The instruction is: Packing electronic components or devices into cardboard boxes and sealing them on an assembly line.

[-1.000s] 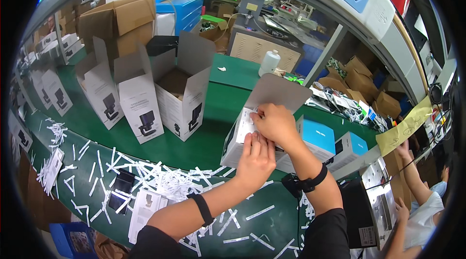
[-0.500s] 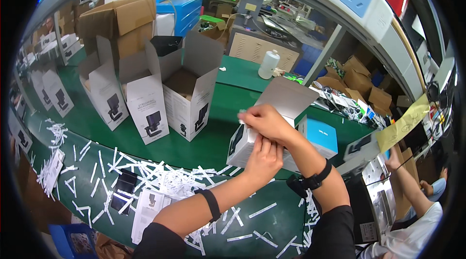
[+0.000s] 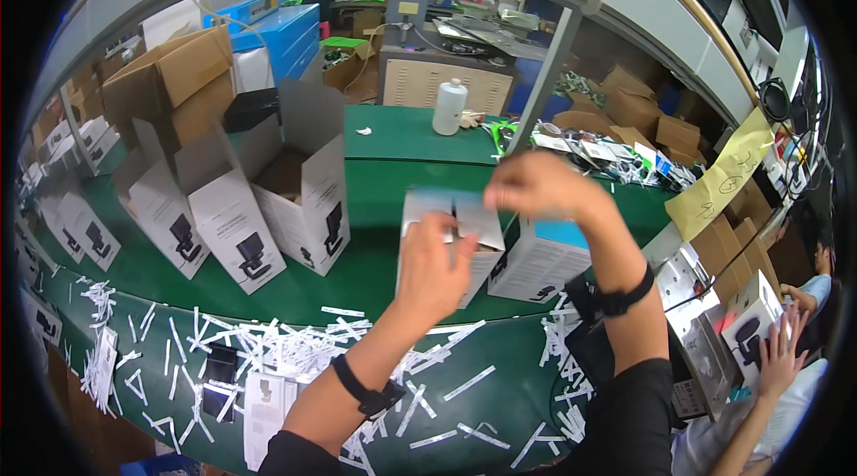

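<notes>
A white carton (image 3: 478, 275) stands in front of me; its top looks folded down, with no tall flap upright. My left hand (image 3: 433, 266) rests at the carton's near left top edge, thumb and fingers apart, with nothing seen in it. Just above the carton's far right corner hovers my right hand (image 3: 540, 186), blurred by motion, so its fingers and anything in them cannot be made out. Touching or close on the right is a second carton with a blue top (image 3: 558, 235). A dark strap circles each of my forearms.
Tall open-flapped microphone cartons (image 3: 237, 239) stand to the left. White paper strips (image 3: 295, 346) litter the near bench, beside leaflets (image 3: 263, 413). A white bottle (image 3: 449, 108) stands at the back. At right, a co-worker's hand (image 3: 781, 351) touches another carton.
The carton's raised flap has come down. My hands, together on it before, have separated, the right one lifting to the right. The view has shifted, too.
</notes>
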A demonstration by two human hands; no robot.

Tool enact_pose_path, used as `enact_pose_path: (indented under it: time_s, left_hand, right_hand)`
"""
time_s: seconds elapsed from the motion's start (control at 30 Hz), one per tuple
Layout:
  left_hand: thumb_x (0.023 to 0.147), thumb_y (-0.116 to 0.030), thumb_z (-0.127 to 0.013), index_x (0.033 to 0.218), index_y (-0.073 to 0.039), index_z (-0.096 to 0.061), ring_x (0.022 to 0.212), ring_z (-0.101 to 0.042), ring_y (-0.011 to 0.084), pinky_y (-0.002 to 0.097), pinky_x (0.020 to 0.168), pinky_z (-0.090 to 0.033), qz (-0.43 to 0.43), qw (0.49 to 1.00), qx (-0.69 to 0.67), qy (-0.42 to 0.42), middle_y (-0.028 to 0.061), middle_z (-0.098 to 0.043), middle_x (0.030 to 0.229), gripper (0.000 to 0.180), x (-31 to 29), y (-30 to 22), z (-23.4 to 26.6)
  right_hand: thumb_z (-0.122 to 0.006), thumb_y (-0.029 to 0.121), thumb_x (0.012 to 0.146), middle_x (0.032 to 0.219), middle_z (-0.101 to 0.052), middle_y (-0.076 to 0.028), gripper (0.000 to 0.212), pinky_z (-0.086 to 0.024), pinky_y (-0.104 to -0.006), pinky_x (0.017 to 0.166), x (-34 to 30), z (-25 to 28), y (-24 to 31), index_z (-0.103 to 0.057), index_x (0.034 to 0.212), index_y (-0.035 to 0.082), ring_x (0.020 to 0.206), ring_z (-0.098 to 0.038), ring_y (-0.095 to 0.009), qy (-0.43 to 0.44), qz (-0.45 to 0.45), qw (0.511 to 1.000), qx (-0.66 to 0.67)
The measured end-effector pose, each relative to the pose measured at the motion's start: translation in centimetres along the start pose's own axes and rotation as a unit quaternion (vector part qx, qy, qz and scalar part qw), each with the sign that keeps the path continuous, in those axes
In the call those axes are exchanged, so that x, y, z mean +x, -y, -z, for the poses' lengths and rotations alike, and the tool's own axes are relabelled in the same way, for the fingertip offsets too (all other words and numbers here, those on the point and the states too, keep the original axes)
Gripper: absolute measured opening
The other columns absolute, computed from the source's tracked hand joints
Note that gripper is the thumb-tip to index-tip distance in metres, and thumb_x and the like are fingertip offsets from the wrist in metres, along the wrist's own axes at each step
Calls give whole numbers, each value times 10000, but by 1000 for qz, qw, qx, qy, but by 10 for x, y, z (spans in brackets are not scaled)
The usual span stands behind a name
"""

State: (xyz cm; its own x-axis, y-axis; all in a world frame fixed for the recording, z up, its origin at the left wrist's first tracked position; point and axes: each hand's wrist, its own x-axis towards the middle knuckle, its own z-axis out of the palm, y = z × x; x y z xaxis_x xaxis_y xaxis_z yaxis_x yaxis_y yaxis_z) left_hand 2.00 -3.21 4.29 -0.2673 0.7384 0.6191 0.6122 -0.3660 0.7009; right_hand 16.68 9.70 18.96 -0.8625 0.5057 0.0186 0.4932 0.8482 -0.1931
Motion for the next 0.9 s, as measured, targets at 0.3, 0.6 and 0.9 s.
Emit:
enact_pose_path:
  time_s: [0.3,0.6,0.9]
  left_hand:
    - [828,53,-758,1376,-29,-312,1008,-673,217,318,870,-537,164,947,-277,-1,217,-654,1122,711,19,3,18]
    - [818,25,-767,1174,-28,-662,924,-701,197,329,785,-563,136,986,-57,85,137,-725,1037,374,20,-2,19]
    - [819,-6,-772,1178,-35,-659,915,-717,274,356,782,-557,87,991,-23,95,177,-724,1041,377,25,-2,18]
  right_hand:
    - [-677,316,896,780,-653,-137,302,-479,-422,630,-33,-47,-19,-672,898,14,716,-647,-314,-122,44,985,116]
    - [-758,172,792,734,-594,-73,138,-455,-416,569,-34,-65,-27,-654,821,85,683,-607,-306,-211,185,960,-17]
    - [-747,212,814,760,-576,-48,148,-453,-421,553,-43,-64,-32,-640,826,110,737,-620,-271,-207,188,957,-81]
